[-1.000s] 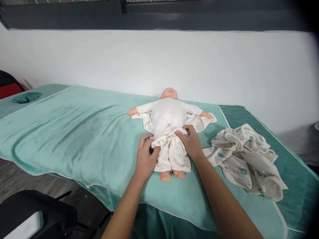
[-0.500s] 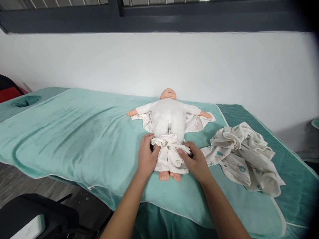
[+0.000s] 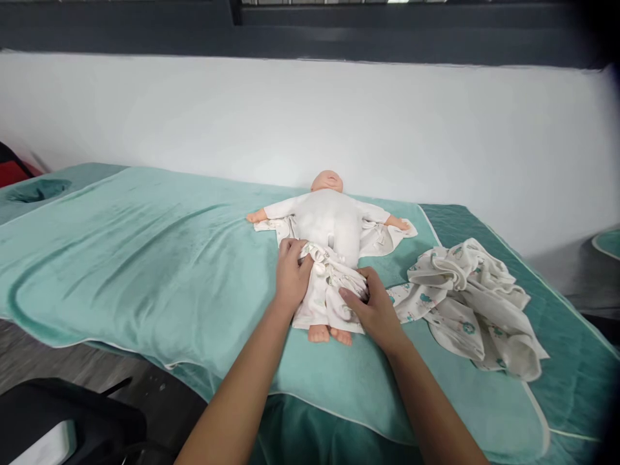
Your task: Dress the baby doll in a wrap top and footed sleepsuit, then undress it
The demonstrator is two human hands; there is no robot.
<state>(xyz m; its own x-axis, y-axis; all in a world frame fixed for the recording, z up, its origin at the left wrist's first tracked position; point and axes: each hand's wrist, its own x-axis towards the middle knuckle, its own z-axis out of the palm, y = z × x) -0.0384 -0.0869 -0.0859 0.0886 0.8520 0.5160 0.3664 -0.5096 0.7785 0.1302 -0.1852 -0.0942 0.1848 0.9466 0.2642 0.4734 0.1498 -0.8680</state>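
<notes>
Trousers (image 3: 334,294) sit bunched at frame centre, doll (image 3: 314,216) at their 12 o'clock. Left hand (image 3: 292,274), 10 o'clock, thumb and fingers closed on the upper edge; right hand (image 3: 378,313), 3 o'clock, pinches the side fold. Risk: uneven pulling could twist the cloth or drag the doll askew. Count: one doll, one pair of trousers, two hands, one crumpled cloth heap (image 3: 477,310) at 3 o'clock.

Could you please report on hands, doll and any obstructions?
Left hand, right hand gripping printed pants. Doll on back, feet showing. Crumpled cloth right of doll, not blocking.
</notes>
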